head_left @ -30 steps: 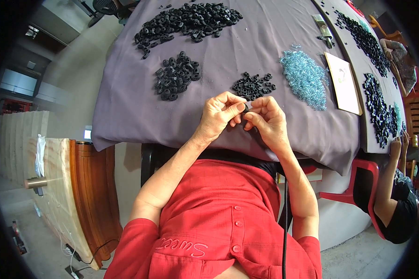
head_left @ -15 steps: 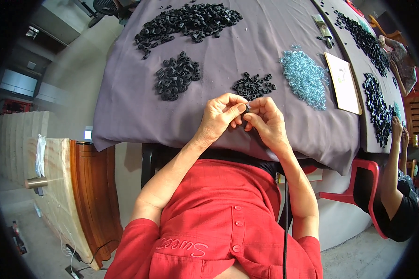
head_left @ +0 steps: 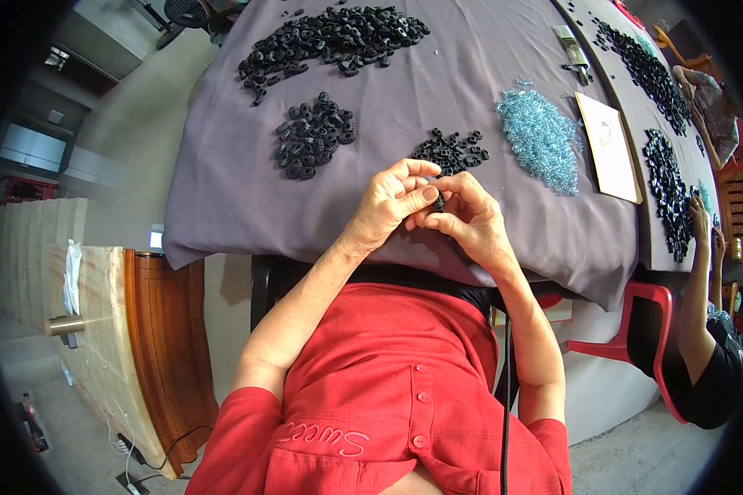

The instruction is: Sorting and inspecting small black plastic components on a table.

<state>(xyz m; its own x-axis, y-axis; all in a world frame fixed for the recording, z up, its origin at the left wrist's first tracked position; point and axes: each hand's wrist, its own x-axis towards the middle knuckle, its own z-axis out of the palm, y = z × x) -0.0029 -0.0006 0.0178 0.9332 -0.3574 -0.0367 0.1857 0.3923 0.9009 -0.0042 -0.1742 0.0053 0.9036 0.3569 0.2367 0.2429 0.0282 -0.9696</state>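
My left hand [head_left: 387, 205] and my right hand [head_left: 476, 221] meet just past the near edge of the cloth-covered table. Between their fingertips they pinch a small black ridged plastic part [head_left: 439, 203], mostly hidden by the fingers. Right beyond my hands lies a small pile of little black plastic pieces [head_left: 451, 152]. To its right spreads a heap of tiny bluish metal springs [head_left: 541, 136]. A pile of black ridged pieces [head_left: 314, 136] sits to the left, with a larger heap of similar black parts [head_left: 330, 40] farther back.
A pale flat board [head_left: 609, 148] lies right of the springs, with a tube-like item [head_left: 573, 49] beyond it. On the adjoining table at right, co-workers' hands [head_left: 702, 227] are near more black parts [head_left: 669, 194]. A red chair [head_left: 619, 346] stands at the lower right.
My right hand's fingers have shifted and bent around the black part, which has turned slightly. The left fingertips have moved a little. The piles look the same.
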